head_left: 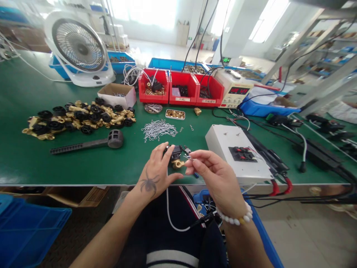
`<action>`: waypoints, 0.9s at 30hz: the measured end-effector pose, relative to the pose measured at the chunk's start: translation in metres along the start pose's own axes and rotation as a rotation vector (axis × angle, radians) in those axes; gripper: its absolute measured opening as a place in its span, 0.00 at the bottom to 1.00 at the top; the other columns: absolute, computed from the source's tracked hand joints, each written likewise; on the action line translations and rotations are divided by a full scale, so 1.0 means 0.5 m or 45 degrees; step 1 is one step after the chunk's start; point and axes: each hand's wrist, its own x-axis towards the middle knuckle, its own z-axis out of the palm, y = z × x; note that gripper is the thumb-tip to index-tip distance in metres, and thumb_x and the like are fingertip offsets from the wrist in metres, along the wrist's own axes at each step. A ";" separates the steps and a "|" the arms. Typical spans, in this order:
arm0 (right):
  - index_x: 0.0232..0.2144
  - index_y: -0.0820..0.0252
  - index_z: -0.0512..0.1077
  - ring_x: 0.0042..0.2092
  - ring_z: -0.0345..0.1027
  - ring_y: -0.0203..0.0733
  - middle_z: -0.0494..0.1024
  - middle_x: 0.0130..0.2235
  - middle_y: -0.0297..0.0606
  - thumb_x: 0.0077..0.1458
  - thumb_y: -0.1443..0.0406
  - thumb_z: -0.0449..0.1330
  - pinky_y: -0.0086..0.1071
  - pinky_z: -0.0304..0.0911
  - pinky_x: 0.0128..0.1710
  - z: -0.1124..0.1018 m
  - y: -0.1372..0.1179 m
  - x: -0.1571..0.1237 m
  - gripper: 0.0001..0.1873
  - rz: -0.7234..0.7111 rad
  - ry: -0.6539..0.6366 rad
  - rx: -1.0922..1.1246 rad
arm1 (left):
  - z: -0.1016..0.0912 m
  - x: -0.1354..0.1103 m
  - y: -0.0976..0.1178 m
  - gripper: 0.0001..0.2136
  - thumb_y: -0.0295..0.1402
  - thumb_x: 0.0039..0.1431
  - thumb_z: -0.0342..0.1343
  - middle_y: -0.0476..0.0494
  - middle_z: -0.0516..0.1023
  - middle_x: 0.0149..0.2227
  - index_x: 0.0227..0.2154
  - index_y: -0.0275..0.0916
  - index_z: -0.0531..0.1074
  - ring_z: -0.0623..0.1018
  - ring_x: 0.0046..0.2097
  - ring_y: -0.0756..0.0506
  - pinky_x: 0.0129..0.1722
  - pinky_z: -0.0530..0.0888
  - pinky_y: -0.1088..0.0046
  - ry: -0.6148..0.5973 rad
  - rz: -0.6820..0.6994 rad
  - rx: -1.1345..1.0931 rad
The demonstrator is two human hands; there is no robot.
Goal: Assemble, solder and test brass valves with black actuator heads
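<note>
My left hand (157,169) curls round a small valve (177,163) with a brass body and a black housing; its thumb stretches out below the brass part. A white cable (170,219) hangs below it over the bench edge. My right hand (213,173) is closed in a pinch on a thin silvery clip (189,158), right beside the valve. Behind both hands lies a pile of R-shaped metal clips (158,130), with two loose ones to its right. A tool with black grips, partly hidden, lies behind my right fingertips.
Brass valve bodies with black caps (80,116) are heaped at left, near a black mallet (92,143). Red bins (182,97), a fan (80,48) and a power supply (234,89) stand behind. A grey switch box (223,149) with cables is at right.
</note>
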 end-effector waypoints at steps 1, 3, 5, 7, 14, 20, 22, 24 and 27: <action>0.36 0.56 0.76 0.31 0.75 0.33 0.81 0.32 0.33 0.58 0.66 0.63 0.30 0.72 0.36 -0.001 0.000 -0.001 0.03 -0.001 0.023 -0.035 | 0.007 0.003 0.005 0.36 0.41 0.52 0.67 0.26 0.67 0.60 0.59 0.29 0.63 0.67 0.61 0.31 0.61 0.69 0.51 -0.005 0.019 0.046; 0.34 0.56 0.76 0.31 0.74 0.35 0.81 0.31 0.33 0.57 0.65 0.63 0.32 0.72 0.37 -0.004 0.005 0.002 0.02 -0.022 0.071 -0.116 | 0.012 0.011 0.019 0.33 0.39 0.53 0.66 0.27 0.70 0.56 0.59 0.27 0.64 0.68 0.60 0.30 0.61 0.69 0.51 -0.004 0.036 0.123; 0.32 0.56 0.76 0.31 0.73 0.36 0.79 0.30 0.32 0.56 0.66 0.63 0.32 0.71 0.37 -0.010 0.013 0.007 0.02 -0.068 0.119 -0.207 | 0.009 0.022 0.035 0.32 0.38 0.54 0.65 0.27 0.72 0.54 0.58 0.27 0.65 0.70 0.57 0.30 0.59 0.70 0.51 -0.038 0.013 0.154; 0.32 0.56 0.77 0.32 0.73 0.36 0.79 0.30 0.32 0.56 0.66 0.63 0.32 0.70 0.37 -0.017 0.022 0.012 0.03 -0.119 0.147 -0.300 | 0.005 0.030 0.047 0.30 0.36 0.54 0.65 0.28 0.72 0.53 0.58 0.28 0.66 0.71 0.56 0.31 0.56 0.72 0.51 -0.083 -0.019 0.167; 0.36 0.56 0.76 0.33 0.73 0.36 0.79 0.33 0.33 0.58 0.65 0.62 0.33 0.69 0.39 -0.015 0.040 0.015 0.04 -0.127 0.197 -0.437 | -0.005 -0.004 0.047 0.33 0.37 0.51 0.65 0.35 0.69 0.52 0.59 0.35 0.63 0.72 0.54 0.37 0.55 0.74 0.53 0.091 -0.309 -0.285; 0.34 0.55 0.76 0.38 0.73 0.39 0.79 0.36 0.35 0.59 0.66 0.60 0.35 0.68 0.41 0.006 0.040 0.017 0.04 -0.220 0.113 -0.608 | -0.029 -0.045 0.057 0.34 0.38 0.49 0.65 0.42 0.65 0.49 0.60 0.45 0.63 0.73 0.52 0.40 0.53 0.76 0.55 0.060 -0.469 -0.660; 0.34 0.55 0.75 0.38 0.73 0.39 0.79 0.36 0.35 0.59 0.67 0.59 0.35 0.67 0.42 0.012 0.040 0.018 0.04 -0.269 0.089 -0.669 | -0.031 -0.050 0.061 0.35 0.38 0.49 0.65 0.42 0.64 0.49 0.61 0.45 0.62 0.73 0.53 0.40 0.53 0.76 0.54 0.065 -0.498 -0.690; 0.33 0.55 0.75 0.38 0.72 0.39 0.79 0.36 0.35 0.59 0.68 0.59 0.34 0.67 0.42 0.017 0.040 0.019 0.05 -0.320 0.060 -0.727 | -0.032 -0.053 0.063 0.34 0.38 0.48 0.64 0.42 0.64 0.48 0.60 0.43 0.63 0.73 0.53 0.40 0.53 0.76 0.53 0.071 -0.526 -0.700; 0.32 0.55 0.74 0.38 0.72 0.39 0.79 0.36 0.35 0.59 0.69 0.58 0.34 0.67 0.41 0.022 0.039 0.020 0.06 -0.360 0.007 -0.790 | -0.031 -0.055 0.063 0.33 0.37 0.48 0.65 0.42 0.64 0.47 0.59 0.43 0.65 0.73 0.52 0.40 0.53 0.76 0.53 0.068 -0.540 -0.716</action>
